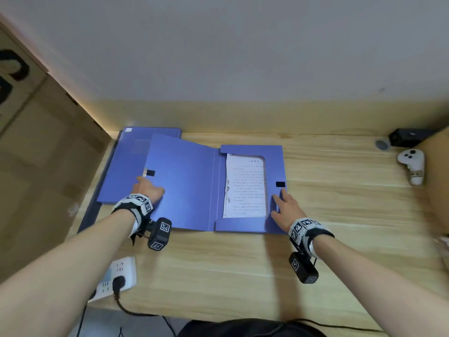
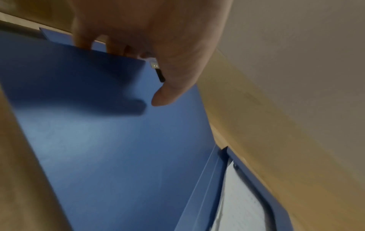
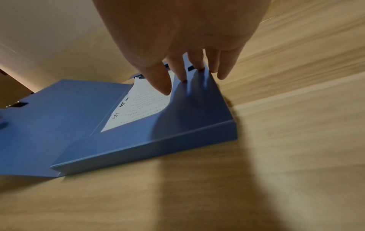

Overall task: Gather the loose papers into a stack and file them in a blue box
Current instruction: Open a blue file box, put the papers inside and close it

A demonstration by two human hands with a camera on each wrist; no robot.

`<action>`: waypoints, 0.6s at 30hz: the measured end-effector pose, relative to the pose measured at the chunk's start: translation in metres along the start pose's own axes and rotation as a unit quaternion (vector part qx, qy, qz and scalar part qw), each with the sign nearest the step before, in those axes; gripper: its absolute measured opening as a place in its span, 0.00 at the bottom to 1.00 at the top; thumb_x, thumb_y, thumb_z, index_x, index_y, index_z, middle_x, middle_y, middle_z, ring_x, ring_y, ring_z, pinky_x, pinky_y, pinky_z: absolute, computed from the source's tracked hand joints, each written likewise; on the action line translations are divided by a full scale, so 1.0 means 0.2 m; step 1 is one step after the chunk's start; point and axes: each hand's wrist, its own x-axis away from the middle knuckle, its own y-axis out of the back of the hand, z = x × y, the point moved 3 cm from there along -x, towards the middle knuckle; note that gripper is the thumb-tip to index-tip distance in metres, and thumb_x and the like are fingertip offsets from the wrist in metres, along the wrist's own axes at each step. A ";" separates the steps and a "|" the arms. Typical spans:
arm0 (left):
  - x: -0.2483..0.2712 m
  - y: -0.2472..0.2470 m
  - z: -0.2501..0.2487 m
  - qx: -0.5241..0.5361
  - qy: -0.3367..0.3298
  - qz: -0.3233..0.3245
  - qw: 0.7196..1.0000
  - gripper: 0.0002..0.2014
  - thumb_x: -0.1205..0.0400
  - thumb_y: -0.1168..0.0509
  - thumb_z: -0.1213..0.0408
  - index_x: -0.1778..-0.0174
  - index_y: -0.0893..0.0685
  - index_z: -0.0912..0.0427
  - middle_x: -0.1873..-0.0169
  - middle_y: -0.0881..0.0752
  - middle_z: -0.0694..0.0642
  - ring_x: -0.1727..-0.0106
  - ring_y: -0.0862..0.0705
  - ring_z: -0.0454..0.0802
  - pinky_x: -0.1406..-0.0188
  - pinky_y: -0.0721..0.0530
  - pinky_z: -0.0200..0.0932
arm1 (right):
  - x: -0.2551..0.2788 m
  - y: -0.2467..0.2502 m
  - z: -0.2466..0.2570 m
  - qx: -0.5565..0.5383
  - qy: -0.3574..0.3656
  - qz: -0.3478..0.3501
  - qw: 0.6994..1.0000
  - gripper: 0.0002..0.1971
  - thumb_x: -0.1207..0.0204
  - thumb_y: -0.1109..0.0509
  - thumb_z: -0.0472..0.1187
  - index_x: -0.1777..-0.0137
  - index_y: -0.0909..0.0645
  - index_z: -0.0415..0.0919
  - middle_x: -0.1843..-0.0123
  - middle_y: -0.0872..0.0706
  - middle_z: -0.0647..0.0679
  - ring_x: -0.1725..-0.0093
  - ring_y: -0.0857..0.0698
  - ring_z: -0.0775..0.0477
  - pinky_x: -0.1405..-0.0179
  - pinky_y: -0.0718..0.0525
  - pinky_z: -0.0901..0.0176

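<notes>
A blue box [image 1: 250, 224] lies open on the wooden table, with printed papers [image 1: 245, 188] inside showing through the cut-out of its inner flaps. Its lid [image 1: 184, 186] spreads to the left, raised at the far edge. My left hand [image 1: 149, 188] grips that edge beside the black fastener patch: the fingers [image 2: 85, 42] curl behind the lid [image 2: 110, 148] and the thumb lies over the top. My right hand [image 1: 286, 205] rests with straight fingers [image 3: 183, 76] on the right flap of the box [image 3: 158, 140], next to the papers [image 3: 138, 107].
A second blue box [image 1: 136, 142] lies flat behind the lid at the back left. A white power strip [image 1: 116, 276] sits at the near left table edge. At the right stand a white controller [image 1: 413, 166], a black device [image 1: 408, 137] and a cardboard box [image 1: 437, 178].
</notes>
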 end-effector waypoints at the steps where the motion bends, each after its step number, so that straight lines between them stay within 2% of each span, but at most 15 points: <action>1: 0.02 0.04 -0.02 0.007 -0.013 -0.011 1.000 0.37 0.21 0.32 0.64 0.18 0.42 0.66 0.24 0.29 0.69 0.27 0.26 0.70 0.34 0.23 0.59 | 0.00 -0.01 0.00 0.006 0.001 0.002 1.000 0.29 0.19 0.42 0.44 0.18 0.40 0.41 0.13 0.54 0.43 0.17 0.45 0.38 0.20 0.38 0.48; 3: 0.07 0.12 -0.07 0.031 -0.059 -0.038 0.997 0.28 0.21 0.33 0.68 0.24 0.32 0.65 0.34 0.21 0.67 0.39 0.19 0.67 0.47 0.19 0.57 | 0.01 -0.02 0.00 0.014 -0.001 0.005 1.000 0.28 0.19 0.42 0.44 0.19 0.39 0.41 0.13 0.53 0.42 0.19 0.42 0.36 0.22 0.35 0.48; 4: 0.10 0.16 -0.11 0.054 -0.089 -0.040 0.994 0.26 0.22 0.33 0.70 0.27 0.29 0.64 0.35 0.20 0.66 0.41 0.19 0.66 0.48 0.18 0.56 | 0.01 -0.02 0.00 0.017 -0.001 0.005 1.000 0.28 0.19 0.42 0.45 0.20 0.39 0.41 0.14 0.52 0.42 0.20 0.41 0.36 0.23 0.34 0.47; 5: 0.13 0.18 -0.15 0.079 -0.120 -0.031 0.989 0.25 0.22 0.33 0.73 0.29 0.28 0.64 0.33 0.20 0.64 0.38 0.20 0.65 0.46 0.18 0.56 | 0.01 -0.02 -0.01 0.021 -0.001 0.005 1.000 0.28 0.20 0.43 0.45 0.20 0.39 0.41 0.14 0.51 0.41 0.20 0.40 0.37 0.23 0.33 0.47; 7: 0.23 0.20 -0.24 0.114 -0.176 0.017 0.978 0.26 0.21 0.35 0.78 0.27 0.29 0.63 0.31 0.22 0.61 0.32 0.21 0.62 0.48 0.18 0.51 | 0.01 -0.01 0.00 0.025 0.003 0.006 1.000 0.28 0.20 0.43 0.46 0.20 0.38 0.41 0.15 0.48 0.42 0.22 0.37 0.37 0.25 0.32 0.46; 10: 0.43 0.17 -0.41 0.166 -0.234 0.106 0.952 0.28 0.20 0.41 0.84 0.23 0.31 0.63 0.36 0.20 0.58 0.43 0.17 0.60 0.65 0.17 0.42 | 0.02 0.04 0.01 -0.011 0.000 0.009 1.000 0.27 0.20 0.41 0.47 0.22 0.33 0.39 0.23 0.37 0.41 0.29 0.29 0.37 0.31 0.27 0.47; 12: 0.53 0.12 -0.51 0.170 -0.264 0.132 0.940 0.30 0.21 0.40 0.82 0.22 0.30 0.60 0.34 0.19 0.60 0.44 0.15 0.59 0.61 0.13 0.49 | 0.02 0.08 0.01 -0.056 -0.003 0.004 0.998 0.24 0.20 0.39 0.46 0.26 0.27 0.37 0.32 0.28 0.41 0.35 0.23 0.37 0.36 0.24 0.50; 13: 0.56 0.09 -0.55 0.164 -0.272 0.137 0.938 0.30 0.21 0.39 0.79 0.22 0.31 0.58 0.34 0.19 0.59 0.44 0.14 0.58 0.58 0.12 0.52 | 0.03 0.11 0.01 -0.076 -0.006 -0.004 0.997 0.23 0.20 0.38 0.45 0.27 0.25 0.37 0.31 0.26 0.40 0.35 0.23 0.37 0.35 0.25 0.50; 14: 0.59 0.05 -0.58 0.155 -0.277 0.140 0.938 0.30 0.20 0.38 0.77 0.21 0.31 0.56 0.34 0.20 0.57 0.44 0.14 0.57 0.56 0.11 0.53 | 0.03 0.14 0.01 -0.095 -0.010 -0.014 0.995 0.23 0.20 0.38 0.44 0.26 0.24 0.37 0.27 0.25 0.38 0.31 0.23 0.37 0.32 0.26 0.50; 16: 0.65 -0.03 -0.64 0.114 -0.296 0.118 0.941 0.30 0.20 0.36 0.69 0.20 0.32 0.53 0.31 0.21 0.54 0.38 0.15 0.56 0.47 0.11 0.55 | 0.06 0.20 -0.01 -0.135 -0.017 -0.039 0.990 0.24 0.19 0.36 0.43 0.24 0.25 0.37 0.20 0.28 0.39 0.23 0.27 0.39 0.26 0.31 0.52; 18: 0.70 -0.10 -0.69 0.047 -0.336 0.070 0.938 0.28 0.21 0.36 0.59 0.22 0.31 0.51 0.29 0.20 0.51 0.33 0.18 0.55 0.36 0.16 0.57 | 0.07 0.26 -0.02 -0.172 -0.014 -0.065 0.983 0.24 0.19 0.36 0.43 0.24 0.24 0.38 0.23 0.24 0.40 0.25 0.25 0.41 0.27 0.30 0.54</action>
